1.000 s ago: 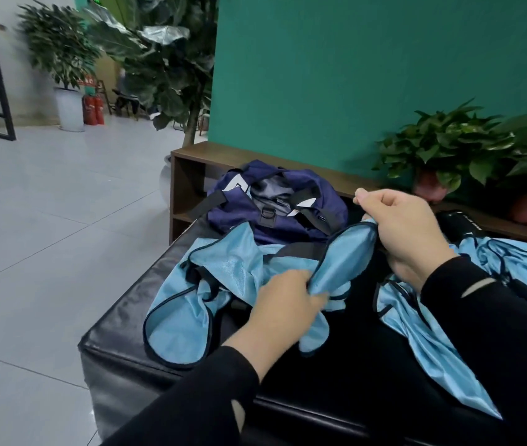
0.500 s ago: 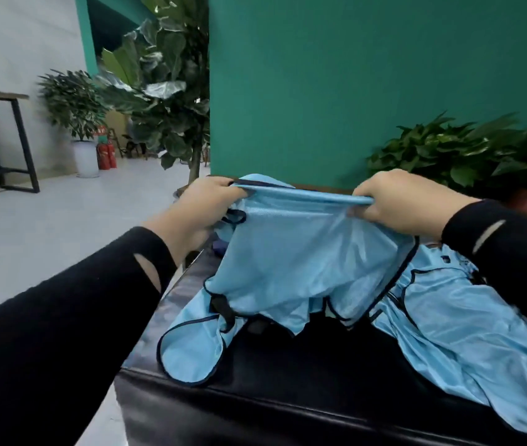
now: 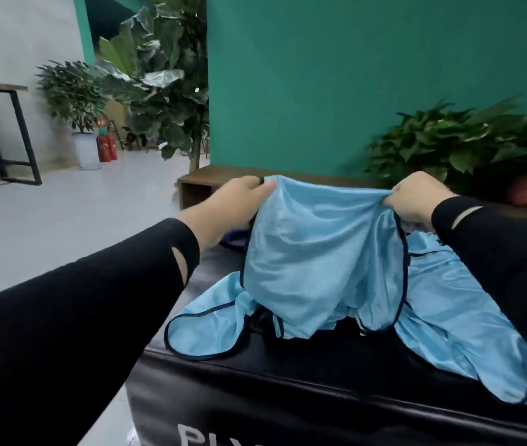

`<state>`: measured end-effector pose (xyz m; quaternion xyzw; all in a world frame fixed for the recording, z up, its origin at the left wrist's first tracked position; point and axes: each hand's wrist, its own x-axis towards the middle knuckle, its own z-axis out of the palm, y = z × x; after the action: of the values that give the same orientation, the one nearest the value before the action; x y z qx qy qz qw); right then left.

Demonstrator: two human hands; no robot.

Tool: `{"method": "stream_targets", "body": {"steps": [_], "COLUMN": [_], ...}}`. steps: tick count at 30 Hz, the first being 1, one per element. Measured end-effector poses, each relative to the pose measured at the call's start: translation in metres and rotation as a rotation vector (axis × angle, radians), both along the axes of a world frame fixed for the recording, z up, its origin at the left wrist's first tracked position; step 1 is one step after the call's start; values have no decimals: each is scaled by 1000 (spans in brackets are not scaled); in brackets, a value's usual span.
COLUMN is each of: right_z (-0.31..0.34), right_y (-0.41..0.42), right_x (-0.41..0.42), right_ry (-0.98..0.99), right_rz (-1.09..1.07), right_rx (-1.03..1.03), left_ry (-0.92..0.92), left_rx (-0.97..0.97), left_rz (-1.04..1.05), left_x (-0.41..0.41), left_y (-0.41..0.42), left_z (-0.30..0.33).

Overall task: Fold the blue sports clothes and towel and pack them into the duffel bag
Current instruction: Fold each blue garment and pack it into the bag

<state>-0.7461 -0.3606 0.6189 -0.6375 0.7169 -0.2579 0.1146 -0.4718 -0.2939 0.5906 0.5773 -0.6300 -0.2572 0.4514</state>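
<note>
Both hands up, stretching one light blue garment (image 3: 320, 252) by its top edge above the black padded bench (image 3: 287, 381). Left hand (image 3: 239, 201) pinches the edge at roughly 10 o'clock of the cloth, fingers curled over the hem; right hand (image 3: 416, 196) clenches the bunched edge at 2 o'clock. Lower part of the garment drapes onto the bench, its dark-trimmed hem lying toward 7 o'clock.

Against half a second ago: the hands have spread further apart, the top edge now sags slightly between them rather than running taut, and the right hand's corner looks more gathered. The view has also shifted, showing more of the bench front (white lettering at the bottom edge, cut off).

A second light blue garment (image 3: 455, 317) lies spread on the bench at 4 o'clock, partly under the right sleeve (image 3: 513, 268). Only a sliver of the purple duffel bag (image 3: 234, 241) shows at 9 o'clock, behind the held cloth. Potted plants (image 3: 468, 149) sit at 1 o'clock on the wooden shelf (image 3: 204, 178).
</note>
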Motion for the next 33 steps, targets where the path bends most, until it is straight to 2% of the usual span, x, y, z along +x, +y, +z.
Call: {"method": "stream_targets", "body": {"steps": [1,2,3,4,5,6,8,9,10,11,12,13,14,15,16,18,22,26,28,29,30,31,33], "right_z": [-8,-13,-20,-27,-36,-42,-54,-58,-63,-68,-75,-85,-100,-116,-128,-129,-72,-30,-21,-21,-25,-33,-54], "right_y": [-7,-7,-11,-19,-24,-23,-13,-2,10,26,38,52,60,61,54,39,22,14,12,7,3,-2,-4], "right_x": [-6,-10,-17,-26,-31,-33,-28,-14,1,17,35,54,67,74,75,64,39,35,37,35,33,30,29], "right_ry": [-150,-336,-443,-432,-368,-194,313,454,423,296,227,243,338,462,529,449,-103,-688,-981,-1041,-1015,-930,-509], "right_rz": [-19,-31,-46,-51,-36,-11,32,100,213,386,553,652,698,681,625,464,250,165,179,209,228,235,212], "right_rx": [57,101,93,82,99,142,171,112,52,29,73,176,246,247,165,-17,-230,-260,-253,-226,-174,-123,-40], "left_ry": [-254,-389,-455,-517,-602,-702,-822,-788,-759,-761,-775,-759,-691,-577,-455,-276,-14,293,390,401,383,277,-141], "left_rx": [-12,38,118,199,280,345,365,318,245,184,145,129,126,113,71,-43,-120,-50,-18,7,28,22,-90], "left_rz": [61,68,36,-13,-77,-127,-108,-45,21,60,81,104,131,170,220,307,356,289,235,215,206,215,344], "left_x": [1,5,10,18,25,33,45,51,57,59,61,63,64,64,65,67,85,94,91,90,88,84,73], "left_y": [-3,-6,-5,-3,2,5,10,9,6,5,4,4,5,7,8,7,-3,-20,-25,-30,-34,-34,-24], "left_z": [-18,-38,-59,-81,-101,-119,-148,-159,-167,-170,-170,-168,-164,-155,-145,-113,-51,-24,-22,-23,-26,-28,-41]}}
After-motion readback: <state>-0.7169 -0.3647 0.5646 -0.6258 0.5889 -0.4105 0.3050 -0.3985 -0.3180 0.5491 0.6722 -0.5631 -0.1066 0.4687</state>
